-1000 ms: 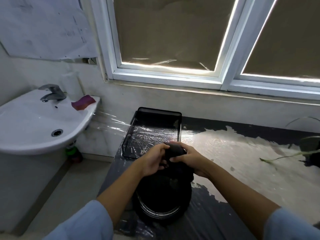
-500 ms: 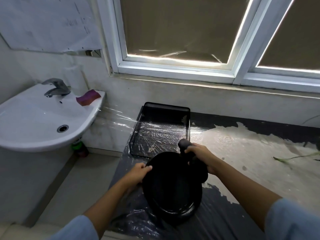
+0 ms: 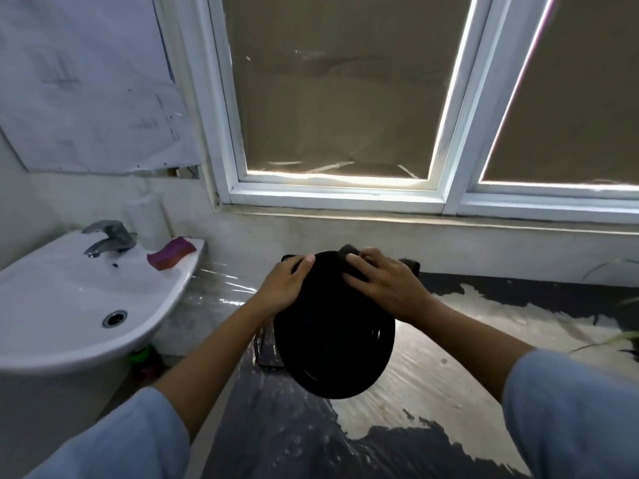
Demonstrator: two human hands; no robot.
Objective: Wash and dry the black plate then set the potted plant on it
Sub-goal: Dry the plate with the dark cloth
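Black plate held up tilted in both hands, dark cloth pressed on its upper rim.

Left hand [image 3: 283,288] grips the upper-left edge of the black plate [image 3: 333,330], fingers curled over the rim; right hand [image 3: 383,283] lies with fingers spread on a dark cloth [image 3: 347,252] against the plate's top. Plate hangs below and between both hands, long axis running down and to the right, clear of the plastic-covered counter [image 3: 432,385]. Looks like the drying step. Sink [image 3: 69,305] with tap [image 3: 107,236] and purple sponge [image 3: 171,252] sits left of the left hand. Potted plant: only leaves [image 3: 622,335] at far right, nearer the right hand. Window [image 3: 345,98] behind.
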